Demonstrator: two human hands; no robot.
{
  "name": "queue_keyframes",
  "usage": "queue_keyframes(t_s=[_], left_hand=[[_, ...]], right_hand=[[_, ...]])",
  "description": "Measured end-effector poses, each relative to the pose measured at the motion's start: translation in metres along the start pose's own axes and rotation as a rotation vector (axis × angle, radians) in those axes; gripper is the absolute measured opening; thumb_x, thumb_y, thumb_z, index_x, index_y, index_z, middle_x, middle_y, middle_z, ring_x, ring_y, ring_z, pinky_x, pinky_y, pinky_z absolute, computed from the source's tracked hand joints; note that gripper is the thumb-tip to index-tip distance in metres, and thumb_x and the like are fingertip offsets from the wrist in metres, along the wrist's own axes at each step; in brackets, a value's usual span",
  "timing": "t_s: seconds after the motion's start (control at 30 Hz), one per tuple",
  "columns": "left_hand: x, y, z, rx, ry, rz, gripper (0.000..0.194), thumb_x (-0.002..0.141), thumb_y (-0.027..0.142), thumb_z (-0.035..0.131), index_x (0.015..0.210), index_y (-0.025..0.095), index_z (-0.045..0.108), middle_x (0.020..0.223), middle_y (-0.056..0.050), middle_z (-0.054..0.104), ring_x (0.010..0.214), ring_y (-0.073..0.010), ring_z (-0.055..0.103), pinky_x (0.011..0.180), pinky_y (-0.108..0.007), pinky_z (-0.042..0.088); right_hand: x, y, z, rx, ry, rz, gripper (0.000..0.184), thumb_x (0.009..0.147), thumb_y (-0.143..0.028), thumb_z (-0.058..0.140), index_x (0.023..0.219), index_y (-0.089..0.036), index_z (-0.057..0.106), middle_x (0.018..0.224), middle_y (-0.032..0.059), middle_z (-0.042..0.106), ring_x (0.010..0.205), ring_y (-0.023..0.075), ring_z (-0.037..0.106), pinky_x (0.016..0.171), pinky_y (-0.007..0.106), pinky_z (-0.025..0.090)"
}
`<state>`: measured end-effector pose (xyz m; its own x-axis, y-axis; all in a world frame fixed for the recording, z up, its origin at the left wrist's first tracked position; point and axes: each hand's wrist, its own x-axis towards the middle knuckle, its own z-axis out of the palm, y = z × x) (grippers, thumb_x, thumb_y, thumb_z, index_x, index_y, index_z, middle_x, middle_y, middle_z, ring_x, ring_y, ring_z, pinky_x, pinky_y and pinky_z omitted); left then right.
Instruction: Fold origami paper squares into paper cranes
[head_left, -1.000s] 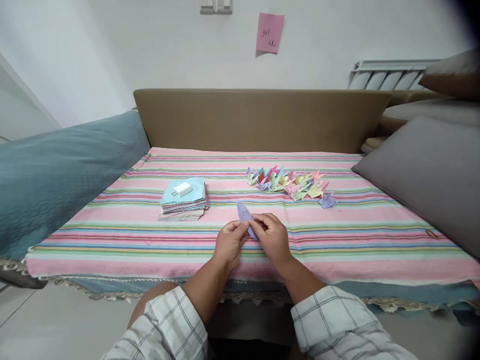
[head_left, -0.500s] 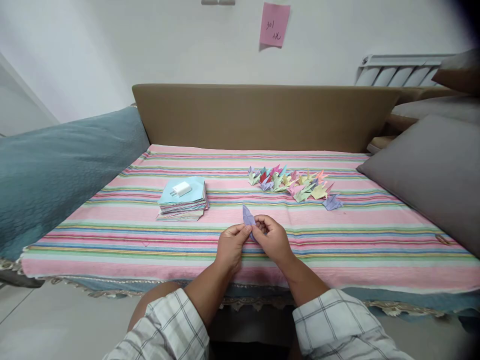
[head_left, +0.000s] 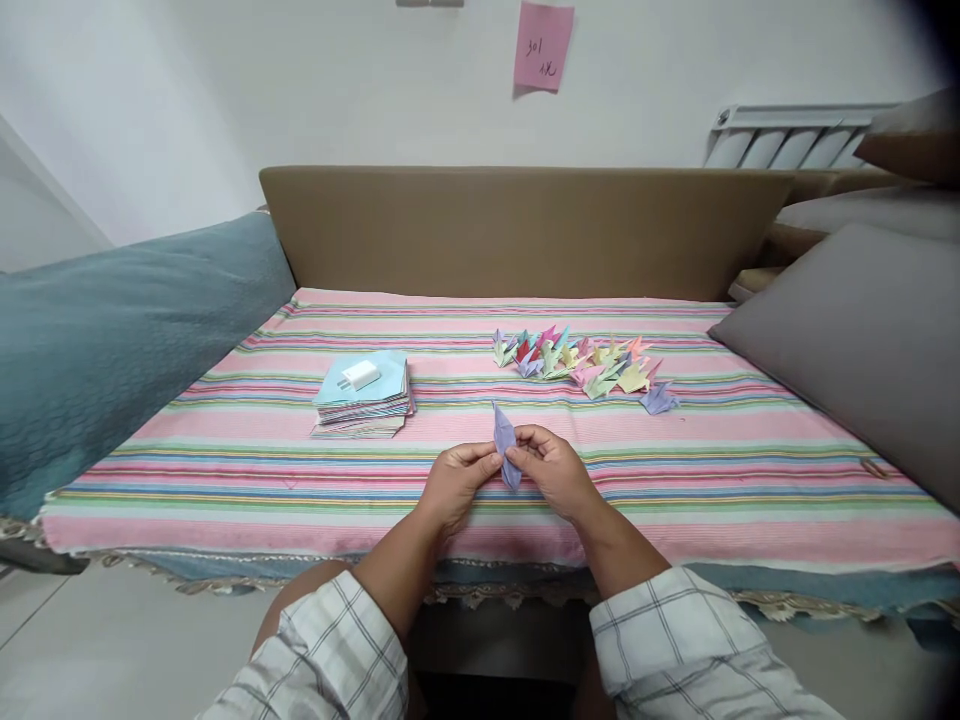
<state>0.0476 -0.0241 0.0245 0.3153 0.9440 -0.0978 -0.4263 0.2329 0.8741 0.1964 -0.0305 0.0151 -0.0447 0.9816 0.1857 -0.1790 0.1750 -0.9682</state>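
A folded piece of purple paper (head_left: 505, 440), long and pointed at the top, is held upright between my two hands above the striped cloth. My left hand (head_left: 459, 484) pinches its left edge between thumb and fingers. On the other side, my right hand (head_left: 553, 470) grips the right edge, thumb in front and fingers curled behind. Beyond my hands lies a group of paper cranes (head_left: 600, 376) in several colours, with a purple one (head_left: 660, 398) at the near right end.
A stack of square paper sheets (head_left: 375, 412) stands left on the striped cloth (head_left: 247, 465), topped by a white plug adapter (head_left: 361, 375). A grey cushion (head_left: 855, 330) leans at right, a blue-covered armrest (head_left: 150, 300) at left. The brown backrest (head_left: 525, 230) closes the rear.
The purple paper has turned more upright and now shows more of its length. My hands have moved slightly apart around it. The view has shifted a little.
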Motion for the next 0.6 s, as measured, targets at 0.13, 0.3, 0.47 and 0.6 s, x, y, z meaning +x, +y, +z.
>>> queue_keyframes(t_s=[0.13, 0.3, 0.47, 0.6], left_hand=[[-0.0007, 0.0057, -0.0025, 0.042, -0.039, -0.021, 0.034, 0.051, 0.031, 0.085, 0.077, 0.013, 0.075, 0.074, -0.007, 0.072, 0.072, -0.0168, 0.064, 0.079, -0.031, 0.048], [-0.0018, 0.0084, 0.0001, 0.036, -0.029, -0.011, 0.031, 0.051, 0.030, 0.085, 0.074, 0.013, 0.074, 0.072, -0.006, 0.071, 0.071, -0.0162, 0.063, 0.075, -0.029, 0.049], [-0.0029, 0.0063, 0.0033, -0.059, -0.060, -0.037, 0.033, 0.051, 0.031, 0.086, 0.073, 0.011, 0.073, 0.073, -0.006, 0.069, 0.070, -0.0159, 0.062, 0.073, -0.030, 0.050], [-0.0033, 0.0053, 0.0045, -0.088, -0.097, -0.058, 0.035, 0.051, 0.034, 0.085, 0.072, 0.010, 0.071, 0.073, -0.008, 0.069, 0.070, -0.0173, 0.063, 0.071, -0.030, 0.051]], right_hand=[[-0.0004, -0.0010, 0.0023, 0.036, -0.019, 0.019, 0.026, 0.067, -0.035, 0.074, 0.086, -0.020, 0.065, 0.075, -0.0016, 0.064, 0.067, 0.0116, 0.056, 0.065, 0.025, 0.046], [0.0001, -0.0006, 0.0051, 0.089, -0.019, 0.038, 0.029, 0.065, -0.037, 0.075, 0.087, -0.020, 0.064, 0.080, 0.0000, 0.066, 0.071, 0.0128, 0.059, 0.068, 0.027, 0.048], [-0.0015, -0.0040, 0.0085, 0.150, 0.012, 0.100, 0.032, 0.062, -0.038, 0.077, 0.085, -0.021, 0.063, 0.074, -0.0008, 0.063, 0.065, 0.0118, 0.056, 0.059, 0.024, 0.047], [-0.0043, -0.0090, 0.0101, 0.228, 0.018, 0.159, 0.035, 0.058, -0.038, 0.079, 0.083, -0.020, 0.063, 0.068, -0.0030, 0.060, 0.057, 0.0100, 0.052, 0.053, 0.022, 0.044]])
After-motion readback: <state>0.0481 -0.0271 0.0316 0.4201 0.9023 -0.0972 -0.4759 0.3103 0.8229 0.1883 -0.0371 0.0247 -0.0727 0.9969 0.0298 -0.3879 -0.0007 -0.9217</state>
